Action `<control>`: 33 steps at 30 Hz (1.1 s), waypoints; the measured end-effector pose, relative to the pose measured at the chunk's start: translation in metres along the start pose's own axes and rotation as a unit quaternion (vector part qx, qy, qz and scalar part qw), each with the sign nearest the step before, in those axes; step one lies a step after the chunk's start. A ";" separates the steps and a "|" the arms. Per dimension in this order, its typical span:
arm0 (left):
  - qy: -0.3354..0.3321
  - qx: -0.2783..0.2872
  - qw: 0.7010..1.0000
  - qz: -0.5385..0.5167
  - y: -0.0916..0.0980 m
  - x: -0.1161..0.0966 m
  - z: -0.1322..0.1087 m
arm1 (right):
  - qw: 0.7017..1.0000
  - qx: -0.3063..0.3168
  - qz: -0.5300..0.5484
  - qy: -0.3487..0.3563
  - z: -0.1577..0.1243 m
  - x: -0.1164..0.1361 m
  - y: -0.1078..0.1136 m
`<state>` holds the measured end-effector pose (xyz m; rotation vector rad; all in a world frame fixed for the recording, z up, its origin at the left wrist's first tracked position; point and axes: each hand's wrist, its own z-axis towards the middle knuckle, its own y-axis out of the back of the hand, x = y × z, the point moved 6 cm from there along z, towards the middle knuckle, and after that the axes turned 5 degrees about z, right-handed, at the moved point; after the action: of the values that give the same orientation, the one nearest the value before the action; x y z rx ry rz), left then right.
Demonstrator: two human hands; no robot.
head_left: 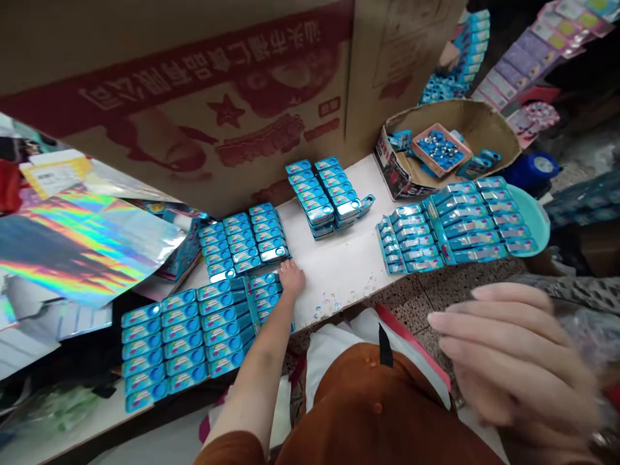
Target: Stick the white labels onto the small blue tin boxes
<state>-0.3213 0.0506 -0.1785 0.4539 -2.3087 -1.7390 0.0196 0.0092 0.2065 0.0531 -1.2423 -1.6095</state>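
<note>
My left hand (291,278) lies palm down on the white table top (339,278), its fingertips against a block of blue-and-white flat tins (188,336) stacked in rows. Another block of the same tins (245,242) stands just beyond the fingers, and a further stack (324,197) sits to the right. My right hand (513,355) hovers close to the camera at the lower right, blurred, fingers extended and holding nothing I can see. It is nearest a clear plastic bag (584,336) and far from the tins.
A large printed cardboard carton (194,103) stands along the table's far side. A torn box (450,139) holds a pink tray of small blue items. More tins (455,226) lie right, beside a teal basin (530,219). Holographic foil (82,245) lies left; a speckled floor shows below the edge.
</note>
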 end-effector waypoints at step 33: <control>0.104 -0.197 0.971 -0.089 0.071 0.053 0.080 | 0.939 0.147 0.124 -0.287 -0.044 -0.093 -0.238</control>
<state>-0.4072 0.1204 -0.1331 0.7421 -1.7676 -2.0577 -0.0769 0.0252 -0.0342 -0.3984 -1.8505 -1.2413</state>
